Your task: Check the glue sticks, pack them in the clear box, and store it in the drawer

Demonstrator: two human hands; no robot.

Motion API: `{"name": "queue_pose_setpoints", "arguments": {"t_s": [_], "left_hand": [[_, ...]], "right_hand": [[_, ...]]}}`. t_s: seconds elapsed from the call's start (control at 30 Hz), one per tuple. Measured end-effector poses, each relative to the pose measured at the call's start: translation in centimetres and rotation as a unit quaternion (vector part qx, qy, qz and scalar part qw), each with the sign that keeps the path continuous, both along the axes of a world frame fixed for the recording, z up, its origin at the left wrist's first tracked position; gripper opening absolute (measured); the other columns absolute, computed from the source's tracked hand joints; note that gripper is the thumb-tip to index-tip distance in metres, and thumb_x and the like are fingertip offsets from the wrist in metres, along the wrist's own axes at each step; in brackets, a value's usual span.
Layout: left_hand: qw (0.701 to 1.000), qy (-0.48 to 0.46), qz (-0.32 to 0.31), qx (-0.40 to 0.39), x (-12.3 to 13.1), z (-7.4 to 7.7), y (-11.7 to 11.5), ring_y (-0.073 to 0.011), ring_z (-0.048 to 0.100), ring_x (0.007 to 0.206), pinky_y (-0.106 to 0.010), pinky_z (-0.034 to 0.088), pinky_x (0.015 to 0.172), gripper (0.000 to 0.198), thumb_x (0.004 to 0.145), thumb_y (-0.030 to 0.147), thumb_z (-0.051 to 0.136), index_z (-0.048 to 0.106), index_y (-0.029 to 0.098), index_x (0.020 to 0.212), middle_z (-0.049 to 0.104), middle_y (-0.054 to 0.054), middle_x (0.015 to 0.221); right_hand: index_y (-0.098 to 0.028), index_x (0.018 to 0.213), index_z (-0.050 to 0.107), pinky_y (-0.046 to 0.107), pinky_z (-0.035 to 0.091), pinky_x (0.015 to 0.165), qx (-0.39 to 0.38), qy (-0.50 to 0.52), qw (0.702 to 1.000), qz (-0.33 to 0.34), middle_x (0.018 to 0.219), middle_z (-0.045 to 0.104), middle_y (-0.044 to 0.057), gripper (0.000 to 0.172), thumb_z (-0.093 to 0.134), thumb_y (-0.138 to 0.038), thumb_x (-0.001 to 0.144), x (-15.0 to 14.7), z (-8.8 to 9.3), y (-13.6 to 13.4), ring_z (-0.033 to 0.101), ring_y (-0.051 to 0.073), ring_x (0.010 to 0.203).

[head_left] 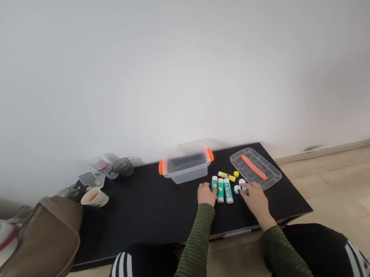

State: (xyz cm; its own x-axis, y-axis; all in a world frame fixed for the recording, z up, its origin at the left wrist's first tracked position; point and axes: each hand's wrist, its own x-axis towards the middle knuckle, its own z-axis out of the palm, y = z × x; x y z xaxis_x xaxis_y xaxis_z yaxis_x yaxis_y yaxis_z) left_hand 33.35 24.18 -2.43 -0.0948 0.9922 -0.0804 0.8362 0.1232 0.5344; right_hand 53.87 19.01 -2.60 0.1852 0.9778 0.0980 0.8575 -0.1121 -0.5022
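Note:
Three green-and-white glue sticks lie side by side on the black table, their caps off. My left hand (206,194) is closed around the lower part of the leftmost glue stick (214,182). The middle glue stick (220,191) and the right glue stick (228,191) lie just beside it. Behind them rests a slim yellow glue stick (227,177), with a yellow cap (236,174) at its end. To the right, my right hand (256,198) has its fingertips closed at a small group of white caps (237,189), partly covering one of them.
A clear plastic box (190,175) with orange latches stands near the wall. Its lid (273,181), with an orange handle, lies at the right. Leftward are a paper cup (94,198) of drink, a dark glass (123,167), a bottle (104,167) and a brown bag (47,241).

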Motion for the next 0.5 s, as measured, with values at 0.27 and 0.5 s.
{"name": "queue_pose_setpoints", "arguments": {"t_s": [0.27,0.5], "left_hand": [[1.000,0.022,-0.007,0.002,-0.9,-0.4,-0.1,-0.0252,0.060,0.098,-0.033,0.043,0.088,0.018,0.079,0.023,0.060,0.067,0.014,0.093,0.063,-0.013,0.098],[0.998,-0.040,-0.001,0.039,-2.7,0.1,-2.0,-0.0219,0.061,0.098,-0.031,0.044,0.090,0.023,0.079,0.019,0.060,0.067,0.015,0.101,0.066,-0.011,0.101]], "right_hand": [[-0.024,0.111,0.067,0.031,0.043,0.086,0.020,-0.071,0.996,0.042,0.104,0.059,0.008,0.026,0.055,-0.032,0.089,-0.3,-1.6,1.1,0.050,0.024,0.106],[-0.021,0.102,0.069,0.039,0.045,0.084,0.113,0.067,0.991,0.009,0.102,0.063,0.010,0.025,0.061,-0.035,0.083,-0.1,-0.6,0.8,0.054,0.028,0.101]]}}
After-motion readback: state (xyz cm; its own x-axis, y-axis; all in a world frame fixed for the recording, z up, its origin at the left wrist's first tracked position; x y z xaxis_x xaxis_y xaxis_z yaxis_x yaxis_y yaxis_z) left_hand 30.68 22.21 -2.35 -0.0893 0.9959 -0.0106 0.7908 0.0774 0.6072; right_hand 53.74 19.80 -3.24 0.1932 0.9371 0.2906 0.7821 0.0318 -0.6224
